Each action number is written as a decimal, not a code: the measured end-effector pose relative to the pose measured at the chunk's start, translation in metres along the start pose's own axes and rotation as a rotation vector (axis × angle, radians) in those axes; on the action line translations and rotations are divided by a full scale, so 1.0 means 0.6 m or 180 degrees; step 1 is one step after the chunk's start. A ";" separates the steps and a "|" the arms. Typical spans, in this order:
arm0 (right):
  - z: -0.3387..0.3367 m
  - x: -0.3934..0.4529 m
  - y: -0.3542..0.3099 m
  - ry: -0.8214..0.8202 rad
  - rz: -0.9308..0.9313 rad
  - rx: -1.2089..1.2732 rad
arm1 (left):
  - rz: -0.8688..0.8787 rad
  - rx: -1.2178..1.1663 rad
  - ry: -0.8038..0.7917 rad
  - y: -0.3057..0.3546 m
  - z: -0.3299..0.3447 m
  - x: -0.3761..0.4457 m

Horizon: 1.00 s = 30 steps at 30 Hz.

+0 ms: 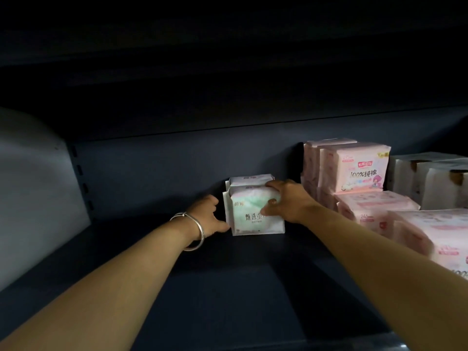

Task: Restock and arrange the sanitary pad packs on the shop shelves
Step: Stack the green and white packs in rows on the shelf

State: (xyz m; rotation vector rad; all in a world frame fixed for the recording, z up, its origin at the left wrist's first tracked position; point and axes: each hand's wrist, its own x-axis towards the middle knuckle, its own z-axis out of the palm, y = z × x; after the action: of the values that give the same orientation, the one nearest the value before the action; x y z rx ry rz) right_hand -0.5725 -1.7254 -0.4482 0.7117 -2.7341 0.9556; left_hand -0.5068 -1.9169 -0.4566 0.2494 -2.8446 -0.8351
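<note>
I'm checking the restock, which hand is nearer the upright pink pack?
Right. The right hand grips the green pack just left of the upright pink pack; the left hand is beyond the green pack.

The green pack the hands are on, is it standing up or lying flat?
Standing up. The green pack rests on its bottom edge on the shelf, printed front facing out, with the right hand gripping it.

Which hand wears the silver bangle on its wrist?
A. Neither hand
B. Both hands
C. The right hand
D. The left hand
D: the silver bangle circles the wrist of the left hand, which touches the left edge of the green-and-white pack; the wrist of the right hand, which grips that pack, is bare.
</note>
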 end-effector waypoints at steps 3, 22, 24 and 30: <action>0.004 0.004 0.000 -0.0005 0.0113 -0.0129 | 0.0040 0.0113 0.0085 -0.008 0.003 -0.001; 0.027 -0.404 -0.036 0.0657 -0.1455 -0.0746 | 0.1269 -0.0344 0.0703 0.051 0.068 -0.379; 0.058 -0.472 -0.011 0.0548 -0.1601 -0.0602 | 0.1268 -0.0400 0.0559 0.036 0.114 -0.434; 0.174 -0.636 0.094 -0.0709 -0.1263 -0.0238 | 0.0671 0.0050 -0.0693 -0.049 0.276 -0.569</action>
State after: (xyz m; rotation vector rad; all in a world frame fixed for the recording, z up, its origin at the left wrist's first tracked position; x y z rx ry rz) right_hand -0.2656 -1.6050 -0.6744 1.3525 -2.6327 0.7168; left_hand -0.2056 -1.7854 -0.6481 -0.1472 -3.0072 -0.8423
